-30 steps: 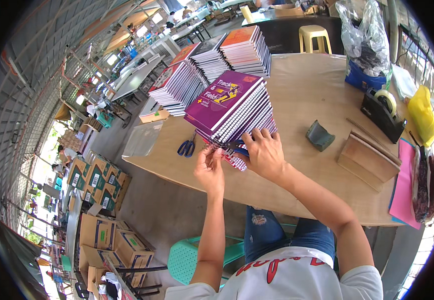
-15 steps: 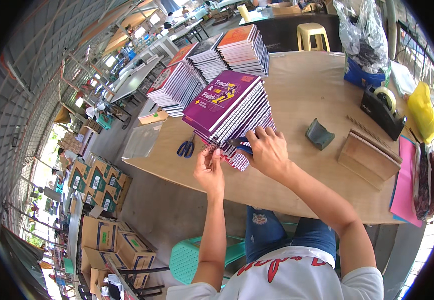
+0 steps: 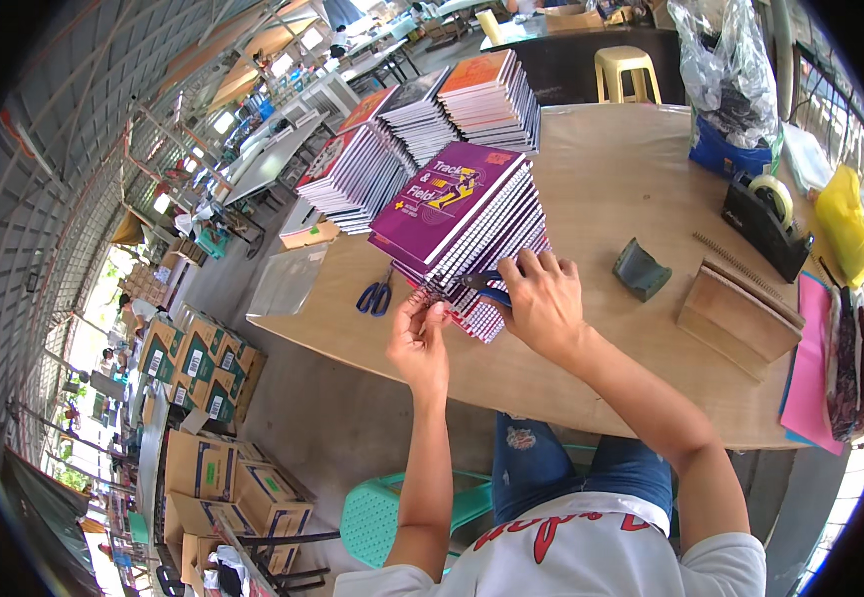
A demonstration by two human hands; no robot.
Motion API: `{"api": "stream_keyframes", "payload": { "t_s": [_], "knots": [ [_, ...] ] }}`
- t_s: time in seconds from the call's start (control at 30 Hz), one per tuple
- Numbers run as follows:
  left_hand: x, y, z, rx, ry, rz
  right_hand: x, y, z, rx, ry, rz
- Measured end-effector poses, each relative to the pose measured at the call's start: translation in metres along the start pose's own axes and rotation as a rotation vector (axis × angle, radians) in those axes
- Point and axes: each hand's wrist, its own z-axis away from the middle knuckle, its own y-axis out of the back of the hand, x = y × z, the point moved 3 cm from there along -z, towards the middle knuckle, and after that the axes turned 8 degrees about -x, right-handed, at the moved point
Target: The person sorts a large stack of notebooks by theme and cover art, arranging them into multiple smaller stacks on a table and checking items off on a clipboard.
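A tall stack of purple-covered coil-bound books [image 3: 444, 204] stands before me on the table, bound edges turned toward me. My right hand [image 3: 547, 303] is closed around a pair of blue-and-black handled pliers [image 3: 494, 289]. Their jaws reach to the bound edge near the stack's left corner. Beside that corner, my left hand [image 3: 420, 336] pinches the end of a dark binding coil between thumb and fingertips. The jaws and the coil end are too small to tell whether they touch. Left of the stack lie scissors with dark blue handles [image 3: 375, 297].
Further book stacks [image 3: 352, 179] stand behind on the left. To the right are a green curved holder [image 3: 641, 269], a brown cardboard piece [image 3: 738, 313] with a loose coil, a black tape dispenser [image 3: 765, 224], a yellow bag [image 3: 843, 224] and pink sheets [image 3: 812, 363]. Cartons [image 3: 203, 363] sit on the floor.
Both hands stay at the stack's near left corner. The pliers' jaws seem slightly closer to the left fingertips. The whole view has shifted a little.
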Motion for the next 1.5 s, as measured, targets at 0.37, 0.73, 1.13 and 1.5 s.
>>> {"api": "stream_keyframes", "payload": {
  "t_s": [0.37, 0.73, 1.13, 1.5],
  "knots": [
    [-0.001, -0.001, -0.005, -0.027, 0.017, -0.045, -0.006, -0.011, -0.009, -0.159, 0.012, -0.052],
    [0.012, -0.005, -0.007, -0.044, 0.005, -0.033, -0.004, 0.007, -0.012, -0.018, 0.014, -0.001],
    [0.008, 0.002, -0.01, -0.014, 0.004, -0.104, -0.007, 0.013, -0.012, -0.074, 0.0, -0.047],
    [0.023, 0.002, -0.008, 0.017, -0.101, -0.193, -0.023, 0.018, -0.016, -0.036, 0.072, -0.019]
  ]
}}
